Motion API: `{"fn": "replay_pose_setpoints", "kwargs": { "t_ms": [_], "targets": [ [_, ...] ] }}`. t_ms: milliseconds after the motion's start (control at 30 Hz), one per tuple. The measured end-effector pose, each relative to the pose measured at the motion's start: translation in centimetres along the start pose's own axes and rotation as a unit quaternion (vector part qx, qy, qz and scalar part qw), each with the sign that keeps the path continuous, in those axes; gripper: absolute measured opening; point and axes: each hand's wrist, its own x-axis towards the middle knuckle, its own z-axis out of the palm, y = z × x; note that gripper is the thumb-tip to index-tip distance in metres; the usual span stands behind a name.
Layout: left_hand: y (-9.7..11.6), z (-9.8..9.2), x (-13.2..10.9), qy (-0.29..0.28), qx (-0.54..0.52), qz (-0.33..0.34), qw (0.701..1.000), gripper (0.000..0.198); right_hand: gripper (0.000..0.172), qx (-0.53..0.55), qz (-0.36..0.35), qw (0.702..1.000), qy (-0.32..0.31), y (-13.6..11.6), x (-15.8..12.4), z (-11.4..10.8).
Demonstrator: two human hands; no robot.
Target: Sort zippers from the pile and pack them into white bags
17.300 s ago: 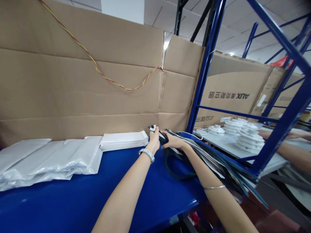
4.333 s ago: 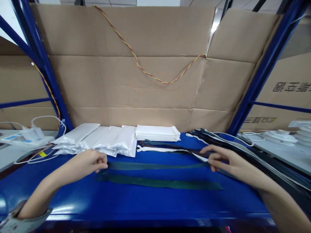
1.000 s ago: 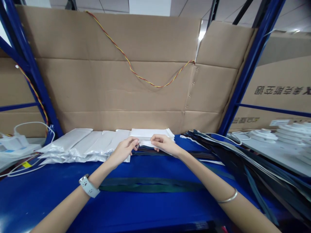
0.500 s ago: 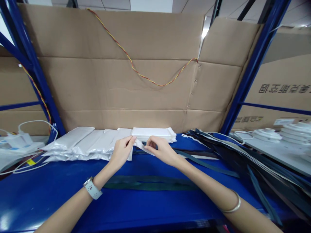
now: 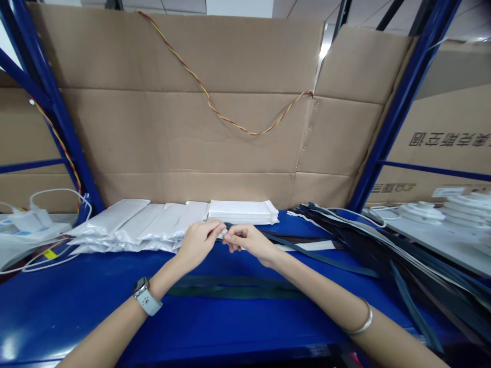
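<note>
A narrow white strip (image 5: 222, 233) shows in the small gap between my hands, above the blue work surface (image 5: 245, 327). My left hand (image 5: 198, 244) pinches it with thumb and fingertips, palm side hidden. On its other side my right hand (image 5: 251, 242) is closed, thumb and forefinger together at the strip. Whether the white length (image 5: 309, 246) behind my right wrist is the same strip, I cannot tell. Dark green-blue strips (image 5: 330, 259) run out past my right hand. White padded packets (image 5: 126, 225) lie in overlapping piles left of my left hand.
A stack of flat white packets (image 5: 243, 211) stands behind my hands against the cardboard panel (image 5: 192, 138). Dark green strips (image 5: 233, 287) lie across the surface in front. A heap of long dark strips (image 5: 383, 250) fills the right side. Blue posts (image 5: 402, 102) flank both sides.
Both hands have shifted slightly lower and closer together. Less of the white strip shows between them, and my right fingers have closed in toward my left fingertips.
</note>
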Motion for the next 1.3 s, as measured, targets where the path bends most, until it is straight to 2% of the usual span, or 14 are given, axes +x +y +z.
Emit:
{"fn": "replay_pose_setpoints", "kwargs": {
  "t_ms": [133, 267, 367, 467, 533, 667, 767, 867, 967, 1033, 1100, 1167, 1233, 1300],
  "targets": [
    [-1.0, -0.3, 0.4, 0.024, 0.067, 0.009, 0.997, 0.035, 0.031, -0.051, -0.014, 0.999, 0.012, 0.3, 0.5, -1.3],
    [-4.0, -3.0, 1.5, 0.084, 0.143, -0.041, 0.985, 0.035, 0.03, -0.166, -0.029, 0.985, 0.038, 0.5, 1.2, -4.5],
    [-7.5, -6.7, 1.7, 0.129, 0.202, -0.121, 0.963, 0.035, 0.026, -0.254, -0.037, 0.965, 0.049, 0.8, 1.3, -8.0],
    [-10.7, -10.7, 0.6, 0.167, 0.275, -0.251, 0.913, 0.041, 0.022, -0.359, 0.0, 0.929, 0.09, 1.5, 1.1, -11.3],
    [-12.2, -12.8, -0.4, 0.187, 0.287, -0.305, 0.888, 0.045, 0.021, -0.407, 0.012, 0.907, 0.105, 2.0, 0.9, -12.8],
    [-13.8, -14.3, -1.7, 0.158, 0.295, -0.377, 0.863, 0.051, 0.02, -0.4, -0.06, 0.912, 0.064, 2.0, 0.7, -13.4],
    [-14.0, -13.8, -1.9, 0.143, 0.301, -0.371, 0.867, 0.055, 0.023, -0.306, -0.041, 0.951, -0.018, 1.5, 0.4, -12.2],
    [-13.2, -13.0, -1.7, 0.194, 0.321, -0.342, 0.861, 0.058, 0.027, -0.2, 0.003, 0.977, -0.069, 0.9, 0.1, -10.7],
    [-11.1, -11.7, -0.9, 0.25, 0.338, -0.276, 0.864, 0.065, 0.032, -0.123, 0.015, 0.988, -0.096, 0.5, -0.1, -9.4],
    [-9.0, -9.9, -0.1, 0.238, 0.311, -0.223, 0.893, 0.053, 0.033, -0.082, 0.013, 0.99, -0.117, 0.2, -0.1, -8.5],
    [-6.6, -7.3, 0.7, 0.181, 0.225, -0.17, 0.942, 0.037, 0.032, -0.056, 0.002, 0.989, -0.134, -0.2, -0.1, -7.7],
    [-4.1, -4.2, 1.0, 0.071, 0.114, -0.103, 0.986, 0.03, 0.031, -0.042, -0.008, 0.988, -0.15, -0.7, -0.2, -6.9],
    [-1.8, -1.4, 0.8, -0.047, 0.029, -0.059, 0.997, 0.034, 0.03, -0.034, -0.021, 0.986, -0.161, -1.2, -0.3, -6.1],
    [-0.3, 0.5, 0.3, -0.113, -0.032, -0.06, 0.991, 0.039, 0.028, -0.033, -0.04, 0.986, -0.159, -1.7, -0.5, -5.5]
  ]
}}
